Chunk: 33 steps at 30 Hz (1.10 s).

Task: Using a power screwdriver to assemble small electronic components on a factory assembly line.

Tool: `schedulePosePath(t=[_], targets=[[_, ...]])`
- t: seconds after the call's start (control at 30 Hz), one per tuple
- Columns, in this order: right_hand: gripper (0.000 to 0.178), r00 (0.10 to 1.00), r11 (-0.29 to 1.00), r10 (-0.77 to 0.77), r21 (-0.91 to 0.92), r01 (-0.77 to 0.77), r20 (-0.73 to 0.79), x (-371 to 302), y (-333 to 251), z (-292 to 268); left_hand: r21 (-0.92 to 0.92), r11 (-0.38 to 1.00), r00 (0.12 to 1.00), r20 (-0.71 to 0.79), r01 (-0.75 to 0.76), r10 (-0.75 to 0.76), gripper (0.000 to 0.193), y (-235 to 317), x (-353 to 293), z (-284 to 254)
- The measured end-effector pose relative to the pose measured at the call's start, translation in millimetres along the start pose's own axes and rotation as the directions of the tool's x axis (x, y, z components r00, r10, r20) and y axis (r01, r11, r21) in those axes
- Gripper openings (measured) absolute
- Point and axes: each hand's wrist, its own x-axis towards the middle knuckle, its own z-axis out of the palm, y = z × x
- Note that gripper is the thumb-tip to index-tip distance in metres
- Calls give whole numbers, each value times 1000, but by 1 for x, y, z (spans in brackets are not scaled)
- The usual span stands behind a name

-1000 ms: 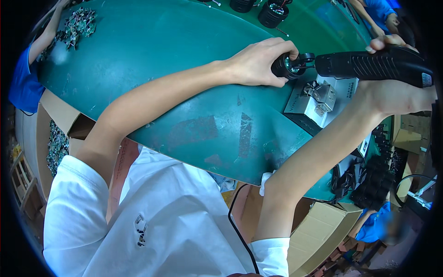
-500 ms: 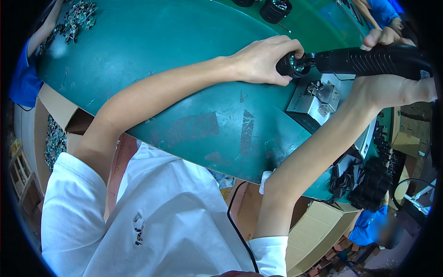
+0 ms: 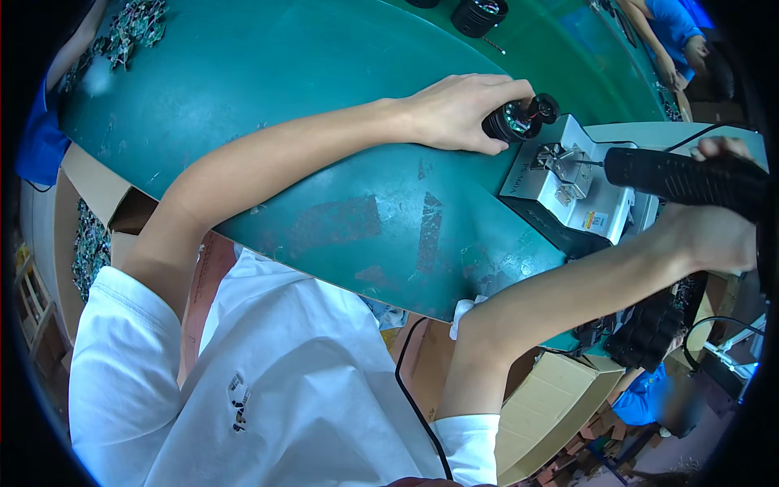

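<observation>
My left hand [image 3: 454,112] is wrapped round a black ribbed cylindrical housing [image 3: 497,126] on the table. The housing's open end shows a green circuit board, and a small black round part [image 3: 544,108] sticks out of that end. Gripped in my right hand [image 3: 714,235] is a black electric screwdriver [image 3: 669,175], lying nearly level. Its thin bit points left, its tip at the metal pick-up block of a silver box-shaped screw feeder [image 3: 596,213]. Whether a screw sits on the tip is too small to tell.
Loose circuit boards [image 3: 138,28] lie in a heap at the far left. Another black housing [image 3: 479,16] stands at the far edge. Black parts [image 3: 645,333] and a cardboard box [image 3: 560,398] are at the right. Other people in blue work around the table [image 3: 324,61].
My right hand has drawn the screwdriver away from the housing, toward me, onto the screw feeder. The housing stays in my left hand, its small round part now visible.
</observation>
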Motion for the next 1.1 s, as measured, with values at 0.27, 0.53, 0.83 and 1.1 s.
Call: schedulePosePath(t=[0.27,0.53,0.83,1.1], targets=[[105,991,986,135,98,-132,-23,-2,4,23,-20,1000,999,33,1,0,59,-2,-3,-5],[110,995,986,38,159,-52,88,-3,14,28,-69,997,998,32,-42,44,58,-2,-2,-4],[102,997,999,10,47,-14,81,-10,12,35,-81,995,997,27,-65,67,64,-4,-3,-2],[106,989,976,65,200,-91,134,-9,23,43,-83,993,997,8,-80,81,60,-7,-3,-3]])
